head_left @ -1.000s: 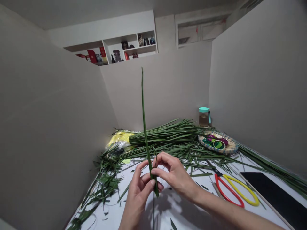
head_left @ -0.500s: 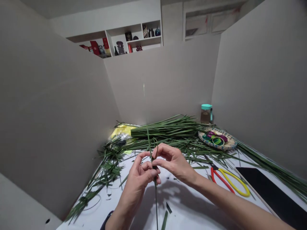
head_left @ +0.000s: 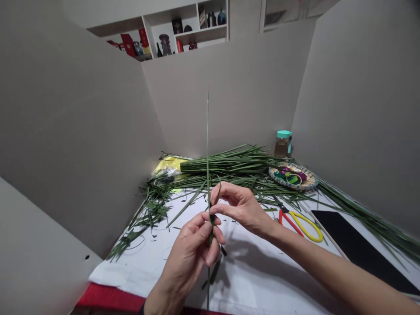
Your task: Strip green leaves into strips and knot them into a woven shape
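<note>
A long green leaf strip (head_left: pixel 208 153) stands nearly upright in front of me, its thin tip reaching up against the grey partition. My left hand (head_left: pixel 197 243) pinches its lower part between thumb and fingers, and a narrow stem runs down below. Just above, my right hand (head_left: pixel 238 205) is closed on the same leaf, thumb and forefinger pressed together. A small loop of leaf curls up over the right fingertips. How the leaf is folded between the hands is mostly hidden by the fingers.
Behind lies a thick bundle of leaves (head_left: pixel 229 162), with loose pieces (head_left: pixel 154 205) at left. To the right are a woven basket (head_left: pixel 310 180), a lidded jar (head_left: pixel 281 144), red-and-yellow scissors (head_left: pixel 305 225) and a black flat panel (head_left: pixel 357 249). Grey partitions (head_left: pixel 243 96) surround the white-covered table.
The view has tilted down, showing the red table edge. My left hand has shifted lower along the leaf, and its fingers are more curled round it. My right hand still pinches above.
</note>
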Available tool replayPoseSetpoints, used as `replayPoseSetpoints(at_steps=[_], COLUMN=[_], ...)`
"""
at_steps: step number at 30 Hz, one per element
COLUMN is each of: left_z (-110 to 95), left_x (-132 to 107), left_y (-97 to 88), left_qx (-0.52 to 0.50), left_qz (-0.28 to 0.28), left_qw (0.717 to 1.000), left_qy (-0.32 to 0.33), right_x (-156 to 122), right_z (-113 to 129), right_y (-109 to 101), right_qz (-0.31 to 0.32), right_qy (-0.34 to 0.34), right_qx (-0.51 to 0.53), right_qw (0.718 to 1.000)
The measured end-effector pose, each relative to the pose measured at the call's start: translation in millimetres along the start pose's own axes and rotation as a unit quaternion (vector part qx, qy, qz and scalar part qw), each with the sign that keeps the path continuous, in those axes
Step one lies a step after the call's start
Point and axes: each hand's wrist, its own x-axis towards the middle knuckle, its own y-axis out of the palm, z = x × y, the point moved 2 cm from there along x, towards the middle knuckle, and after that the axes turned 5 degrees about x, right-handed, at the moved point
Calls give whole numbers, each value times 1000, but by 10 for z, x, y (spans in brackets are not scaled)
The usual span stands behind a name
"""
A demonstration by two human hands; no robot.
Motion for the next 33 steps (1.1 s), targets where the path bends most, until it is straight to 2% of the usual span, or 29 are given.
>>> replayPoseSetpoints(at_steps=[5,10,16,22,33], left_z=[58,166,185,131,88], left_x=[-113,-190,-249,-241,-250], left_y=[114,159,250,259,257], left_qx=[43,112,180,177,217], left_qz=[-71,-129,-128,-112,-163], left_qw=[996,981,969,974,957], left_qy=[44,91,107,84,104], right_x=[-119,-265,-369,-331,-296], right_z=[110,259,315,324,285], right_y=[38,87,146,106,195], right_qz=[6,-56,-115,-166,-164], right_qy=[16,42,77,79,113], right_qx=[-23,-49,-13,-15,-35], right_qw=[1000,996,990,983,979])
